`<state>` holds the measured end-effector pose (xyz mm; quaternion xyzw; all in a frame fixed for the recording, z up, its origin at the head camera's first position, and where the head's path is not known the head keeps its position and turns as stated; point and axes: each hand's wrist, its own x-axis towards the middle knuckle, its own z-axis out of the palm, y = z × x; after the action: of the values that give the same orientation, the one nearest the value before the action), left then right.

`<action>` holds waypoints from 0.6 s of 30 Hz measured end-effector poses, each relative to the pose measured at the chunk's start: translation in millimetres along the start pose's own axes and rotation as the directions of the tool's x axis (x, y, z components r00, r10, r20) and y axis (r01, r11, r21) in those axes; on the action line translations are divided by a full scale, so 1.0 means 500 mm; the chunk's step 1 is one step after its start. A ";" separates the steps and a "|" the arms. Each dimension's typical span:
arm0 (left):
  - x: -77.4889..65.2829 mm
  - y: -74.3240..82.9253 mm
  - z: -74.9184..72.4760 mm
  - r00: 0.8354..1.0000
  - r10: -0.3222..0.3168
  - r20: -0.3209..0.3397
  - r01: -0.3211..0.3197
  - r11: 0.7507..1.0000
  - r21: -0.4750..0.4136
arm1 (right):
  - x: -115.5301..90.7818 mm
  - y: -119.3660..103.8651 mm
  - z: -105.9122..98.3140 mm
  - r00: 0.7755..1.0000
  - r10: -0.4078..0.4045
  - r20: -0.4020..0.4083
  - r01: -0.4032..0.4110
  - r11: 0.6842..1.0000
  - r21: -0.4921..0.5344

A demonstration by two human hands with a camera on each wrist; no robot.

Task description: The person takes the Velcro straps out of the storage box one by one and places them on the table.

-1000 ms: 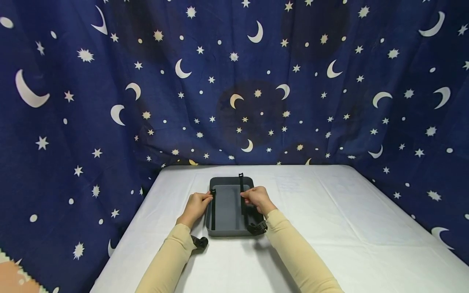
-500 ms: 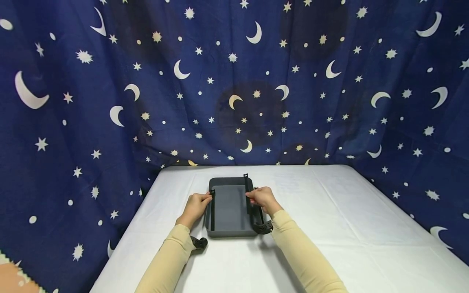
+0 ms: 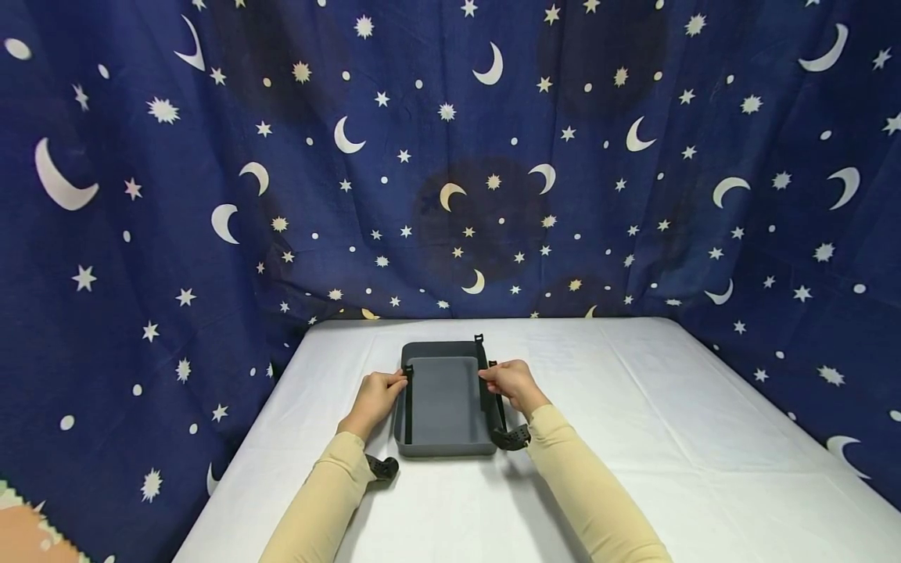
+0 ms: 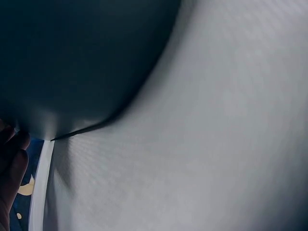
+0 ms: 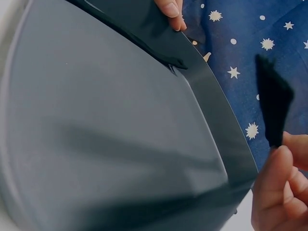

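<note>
A grey rectangular tray [image 3: 445, 451] sits on the table. My left hand [image 3: 376, 396] grips its left rim, and its fingertips [image 5: 169, 8] show over the edge in the right wrist view. My right hand [image 3: 515, 385] pinches a black strap [image 3: 482, 360] with a small loop at its far end, above the tray's right side. That strap [image 5: 272, 98] looks blurred in the right wrist view, sticking up from between thumb and finger. A second black strap [image 3: 409, 407] lies lengthwise inside the tray along the left wall. Another dark strap end [image 3: 493, 363] shows behind the right hand.
A white cloth [image 3: 676, 438] covers the table. Behind it hangs a dark blue curtain [image 3: 450, 156] with moons and stars. Black wrist mounts [image 3: 383, 467] sit below both hands, the right one close to the tray's front right corner.
My right hand has moved a little to the right with the strap, from over the tray toward its right wall. The left hand stays at the left rim.
</note>
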<state>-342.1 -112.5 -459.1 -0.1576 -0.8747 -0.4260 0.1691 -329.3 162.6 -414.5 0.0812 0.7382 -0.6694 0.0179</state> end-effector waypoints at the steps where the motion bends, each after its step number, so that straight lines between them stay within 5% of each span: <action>1: 0.000 0.000 0.000 1.000 -0.001 0.000 0.001 1.000 0.000 | 0.000 0.000 -0.001 1.000 0.002 -0.001 -0.002 1.000 -0.004; 18: -0.005 0.009 -0.001 1.000 -0.022 0.005 0.022 1.000 0.005 | 0.007 0.011 -0.041 0.999 0.023 -0.039 -0.022 0.999 0.034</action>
<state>-338.2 -110.6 -456.7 -0.1489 -0.8777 -0.4254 0.1626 -330.1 183.7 -418.2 0.1029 0.7260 -0.6799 0.0094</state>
